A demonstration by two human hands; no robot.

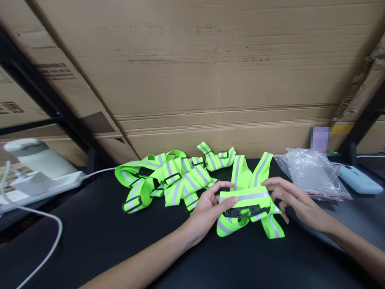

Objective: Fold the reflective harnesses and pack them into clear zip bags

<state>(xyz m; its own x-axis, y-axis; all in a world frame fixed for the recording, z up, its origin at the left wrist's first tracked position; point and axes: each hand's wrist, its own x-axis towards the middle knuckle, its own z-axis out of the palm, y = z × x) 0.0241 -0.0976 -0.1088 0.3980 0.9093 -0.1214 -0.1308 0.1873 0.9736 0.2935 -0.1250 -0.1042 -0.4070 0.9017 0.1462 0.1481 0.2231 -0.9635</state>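
Observation:
A neon green reflective vest (254, 196) made of straps with silver stripes lies partly folded in front of me. My left hand (211, 206) grips its left side, thumb on top of the wide band and fingers around the edge. At the band's right end, my right hand (290, 198) rests with fingers apart and bent, the index fingertip near the upper edge; it does not clearly hold the cloth. Black buckles (245, 212) show under the band. More neon green reflective straps (177, 176) with black sliders lie in a loose heap left of my hands.
Clear plastic bags (311, 172) lie to the right, beside a light blue case-like object (359, 180). A white power strip (64, 186) with a charger and a white bottle (45, 156) are at far left. Cardboard (225, 80) walls off the back of the black tabletop (114, 245).

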